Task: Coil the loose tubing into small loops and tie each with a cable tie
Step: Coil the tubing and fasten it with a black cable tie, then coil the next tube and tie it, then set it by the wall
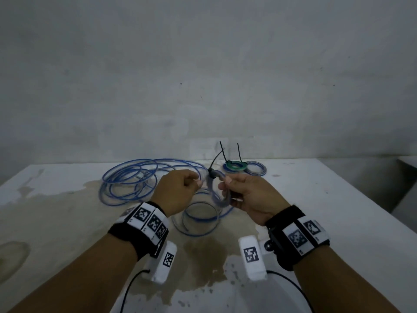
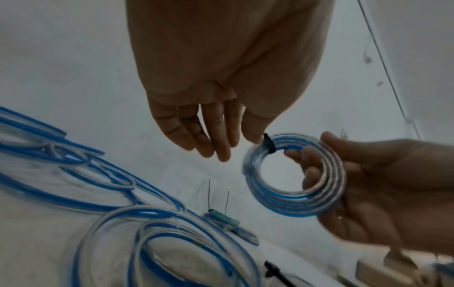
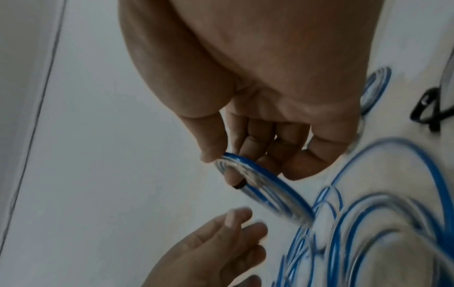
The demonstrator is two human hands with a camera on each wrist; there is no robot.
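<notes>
My right hand [image 1: 225, 188] grips a small coil [image 1: 217, 193] of clear and blue tubing above the table, fingers through its middle [image 2: 312, 170]. A black cable tie [image 1: 212, 175] wraps the coil, its tail sticking up free. Its head [image 2: 269, 145] sits at the coil's top left. My left hand [image 1: 196, 179] is just left of the coil with relaxed fingers [image 2: 221, 147], thumb tip close by the tie head, holding nothing. Loose blue tubing [image 1: 128, 179] lies in big loops to the left, with another loop [image 1: 198, 220] below my hands.
Two tied coils lie at the table's back: a green-topped one [image 1: 234, 167] with a black tie tail standing up, and a clear-blue one [image 1: 256, 169]. The stained white table [image 1: 316, 199] meets a wall behind and ends at the right. A black looped item [image 3: 427, 108] lies nearby.
</notes>
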